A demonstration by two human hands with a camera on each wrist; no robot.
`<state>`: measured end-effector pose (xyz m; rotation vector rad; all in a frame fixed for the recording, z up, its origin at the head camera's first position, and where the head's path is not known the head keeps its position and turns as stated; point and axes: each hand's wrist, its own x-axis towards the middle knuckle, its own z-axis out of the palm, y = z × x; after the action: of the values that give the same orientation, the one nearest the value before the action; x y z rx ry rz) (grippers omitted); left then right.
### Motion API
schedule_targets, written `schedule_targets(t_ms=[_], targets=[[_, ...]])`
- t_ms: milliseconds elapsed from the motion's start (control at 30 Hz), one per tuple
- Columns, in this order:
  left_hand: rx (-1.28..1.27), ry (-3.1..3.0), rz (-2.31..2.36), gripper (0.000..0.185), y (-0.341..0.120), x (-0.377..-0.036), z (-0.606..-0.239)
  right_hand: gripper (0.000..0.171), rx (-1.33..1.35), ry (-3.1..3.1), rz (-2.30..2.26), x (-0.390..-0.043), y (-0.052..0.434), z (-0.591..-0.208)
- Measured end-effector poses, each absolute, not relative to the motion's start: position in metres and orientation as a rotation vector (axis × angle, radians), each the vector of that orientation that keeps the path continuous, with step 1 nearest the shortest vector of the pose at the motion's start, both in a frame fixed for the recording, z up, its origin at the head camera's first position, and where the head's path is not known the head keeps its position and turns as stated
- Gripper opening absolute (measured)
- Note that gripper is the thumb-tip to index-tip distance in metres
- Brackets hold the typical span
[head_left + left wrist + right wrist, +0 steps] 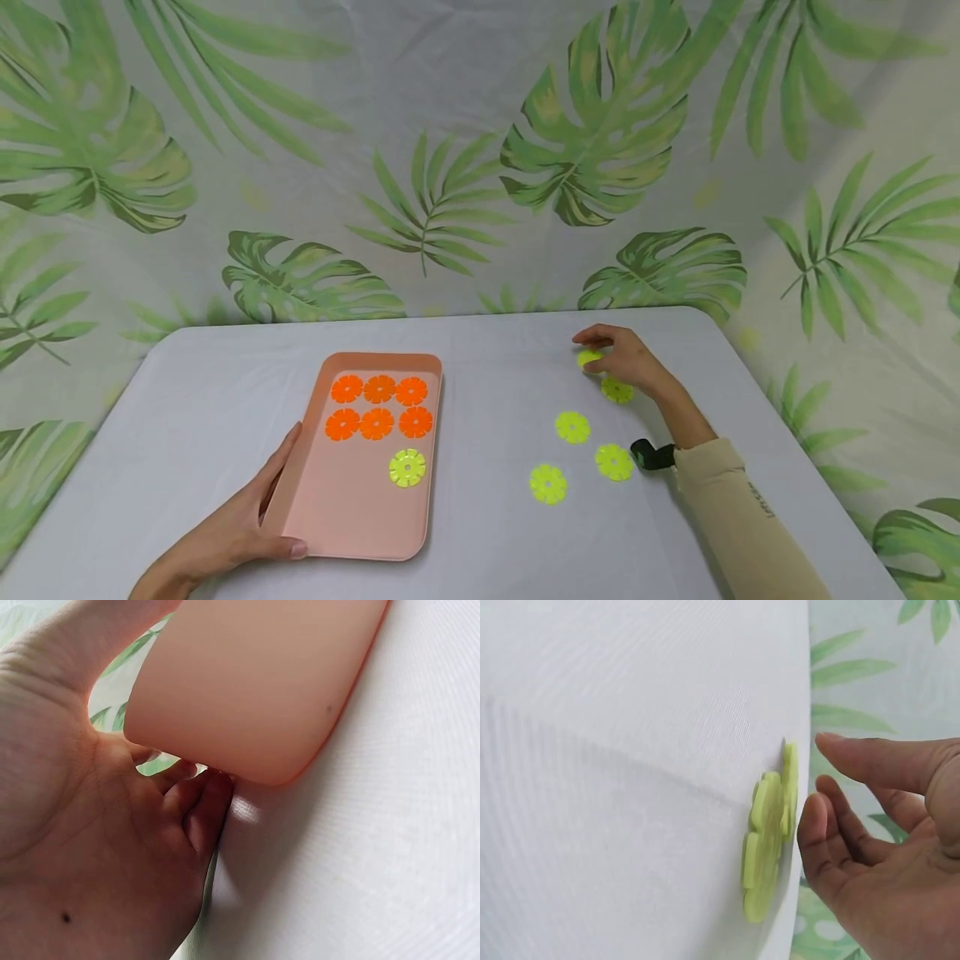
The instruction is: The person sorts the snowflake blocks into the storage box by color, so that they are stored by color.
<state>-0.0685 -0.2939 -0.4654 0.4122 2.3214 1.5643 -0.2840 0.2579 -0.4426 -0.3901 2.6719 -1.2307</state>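
A pink rectangular tray [348,521] lies on the left half of the table. My left hand [232,521] grips its near left corner, thumb at the front edge and fingers along the left side; the left wrist view shows the tray wall [247,682] between them. My right hand [626,358] reaches to the far right, over a yellow-green notched flower disc [590,358] that it partly covers. In the right wrist view the thumb and bent fingers stand apart with nothing between them, just beyond two discs, the nearer disc [763,851] overlapping the farther disc [789,787].
Inside the tray, several orange discs [377,423] form two rows, with one yellow-green disc [407,468] below them. More yellow-green discs lie right of the tray, including one disc [548,484] nearest me. A black wrist device [651,455] sits by the right sleeve [735,517]. Leaf-patterned cloth [442,208] hangs behind.
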Motion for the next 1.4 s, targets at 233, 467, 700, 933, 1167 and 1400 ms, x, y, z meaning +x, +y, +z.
schedule_targets(t_ms=[233,467,700,933,1167,1400], targets=[[0.414,2.318,1.572,0.128,-0.294,-0.068,-0.465,0.049,-0.327,2.679,-1.204,-0.286,0.263,-0.446],[0.441,2.313,1.583,0.128,-0.295,-0.069,-0.466,0.051,-0.29,2.656,-1.192,-0.286,0.267,-0.445],[0.464,2.335,1.576,0.128,-0.295,-0.069,-0.466,0.047,-0.283,2.663,-1.104,-0.287,0.269,-0.44],[0.477,2.348,1.572,0.128,-0.295,-0.069,-0.468,0.044,-0.28,2.692,-1.008,-0.289,0.267,-0.44],[0.494,2.35,1.575,0.128,-0.296,-0.07,-0.468,0.043,-0.262,2.754,-0.874,-0.288,0.258,-0.434],[0.472,2.355,1.559,0.128,-0.296,-0.07,-0.467,0.043,-0.259,2.736,-0.823,-0.284,0.251,-0.427]])
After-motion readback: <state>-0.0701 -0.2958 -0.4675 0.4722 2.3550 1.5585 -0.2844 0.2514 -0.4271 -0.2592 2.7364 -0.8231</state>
